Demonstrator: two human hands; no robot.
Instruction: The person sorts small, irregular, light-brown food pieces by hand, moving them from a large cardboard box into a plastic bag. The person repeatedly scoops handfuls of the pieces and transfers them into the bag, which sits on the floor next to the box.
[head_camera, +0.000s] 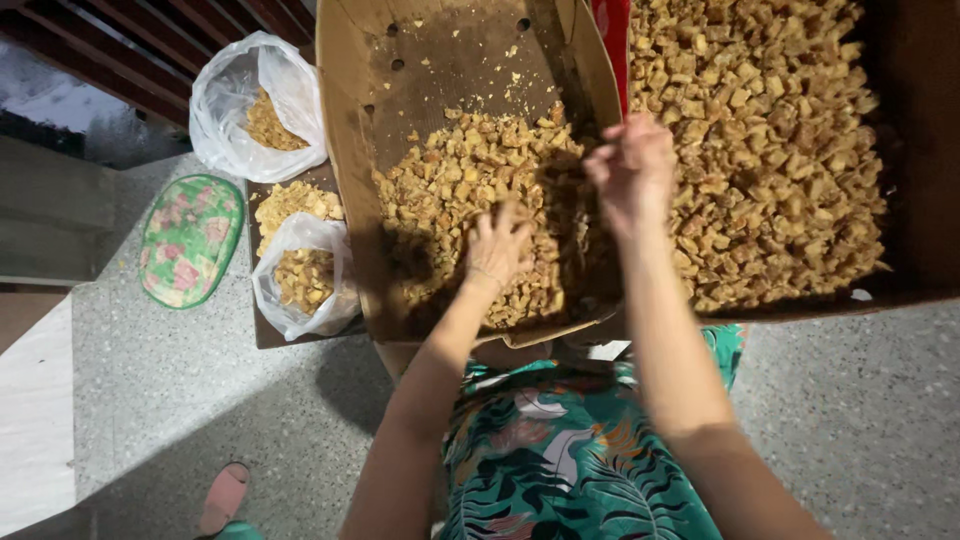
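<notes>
Speckled grey floor (850, 420) carries everything. Wide dark tray (915, 150) at right, heaped with golden-brown fried cubes (770, 140). Tilted cardboard box (345, 150) at centre, half filled with the same cubes. Two clear plastic bags (300, 275) of cubes at left, beside an oval green floral lid (190, 240). Left hand (497, 248) flat on the box cubes, fingers spread; right hand (632, 170) above them, fingers pinched, contents unclear
</notes>
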